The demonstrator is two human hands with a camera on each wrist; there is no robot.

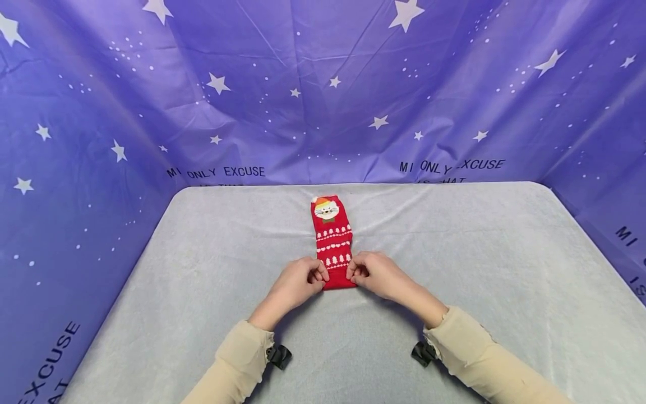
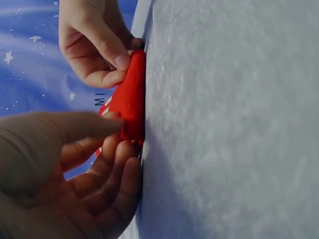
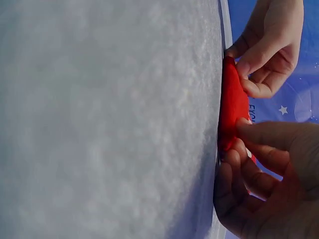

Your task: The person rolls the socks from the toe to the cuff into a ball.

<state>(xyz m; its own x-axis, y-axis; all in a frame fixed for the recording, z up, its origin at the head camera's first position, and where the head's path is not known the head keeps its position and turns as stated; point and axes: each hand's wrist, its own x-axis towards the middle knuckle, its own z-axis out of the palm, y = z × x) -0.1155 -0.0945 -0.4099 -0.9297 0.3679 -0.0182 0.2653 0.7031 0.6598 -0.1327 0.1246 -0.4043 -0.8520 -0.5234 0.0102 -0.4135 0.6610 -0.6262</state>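
A red sock (image 1: 331, 238) with white patterns and a cat face at its far end lies lengthwise on the grey cloth-covered table (image 1: 469, 269). My left hand (image 1: 320, 275) pinches the left corner of the sock's near end, and my right hand (image 1: 354, 273) pinches the right corner. In the left wrist view, the left hand (image 2: 122, 137) holds the red sock (image 2: 130, 97) edge between thumb and fingers, with the right hand (image 2: 107, 62) beyond it. From the right wrist, I see the right hand (image 3: 234, 142) gripping the sock (image 3: 233, 99) and the left hand (image 3: 254, 64) farther off.
A purple-blue star-printed backdrop (image 1: 323, 84) with printed words encloses the table on the back and both sides. The grey cloth stretches out to the left, right and front of the sock.
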